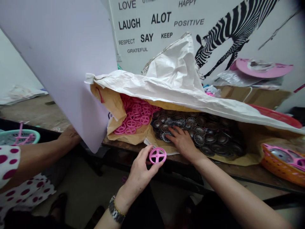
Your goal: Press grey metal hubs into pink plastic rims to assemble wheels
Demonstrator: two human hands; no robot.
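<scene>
Saw a wide white sack (pixel 147 87) with brown lining, gaping towards the camera. Found on the lining, towards the right, a heap of dark metal discs (pixel 211 137); next to it, leftward, a smaller heap of pink wheels (pixel 137 116). Laid the right hand (pixel 183 143) on the discs, fingers spread. Pinched with the left hand (pixel 141 170), between thumb and fingers, one pink wheel (pixel 157 156), just before the sack's near edge.

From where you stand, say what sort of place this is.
Probably a small assembly workshop: pink plastic spoked wheels and dark round metallic discs lie heaped near an orange plastic basket of pink parts.
</scene>
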